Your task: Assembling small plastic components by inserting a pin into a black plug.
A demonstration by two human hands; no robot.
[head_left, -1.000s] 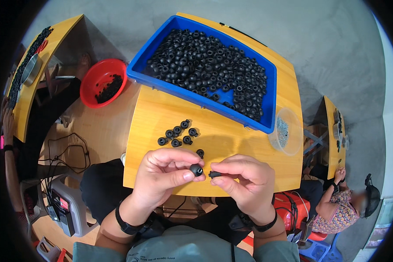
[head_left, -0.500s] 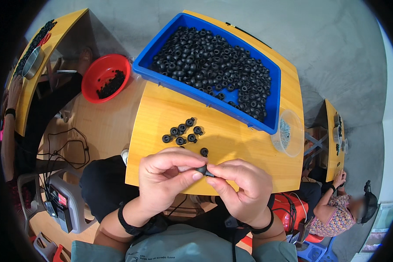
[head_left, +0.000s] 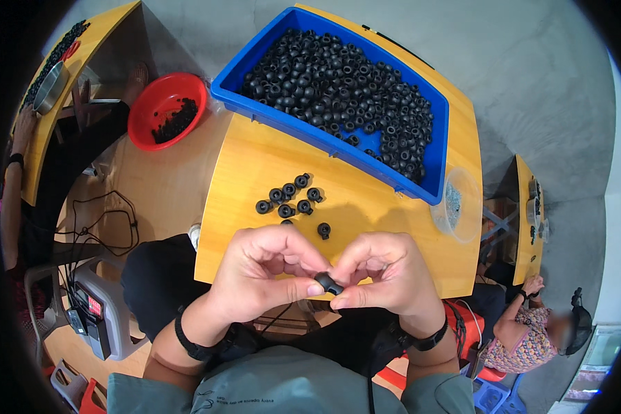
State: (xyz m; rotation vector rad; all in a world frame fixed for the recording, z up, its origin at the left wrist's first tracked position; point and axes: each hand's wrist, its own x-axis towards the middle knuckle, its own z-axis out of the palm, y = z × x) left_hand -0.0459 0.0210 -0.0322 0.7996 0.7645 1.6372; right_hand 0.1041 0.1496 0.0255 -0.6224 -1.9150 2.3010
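Observation:
Pinched between the fingertips of both hands, just past the table's near edge, is a small rounded black plastic piece (head_left: 329,283) shaped like a cord lock. Its round end lies at the thumb of my left hand (head_left: 255,276). The narrower end meets the thumb and forefinger of my right hand (head_left: 392,272). Both hands are closed, and fingers cover part of the piece. Beyond them, several similar black pieces (head_left: 286,209) with stubs lie grouped on the yellow table (head_left: 393,234). One single piece (head_left: 323,230) sits closer to my fingers.
A blue tub (head_left: 310,138) full of round black pieces takes up the table's far side. To its right stands a clear bowl (head_left: 466,224) of small silvery-blue bits. A red basin (head_left: 136,114) holding black parts is at the left. Other people sit at tables (head_left: 524,234) on both sides.
Both hands have come slightly nearer to me with the black piece, which is now tilted and shows more of its surface. My right fingers have shifted their hold on it.

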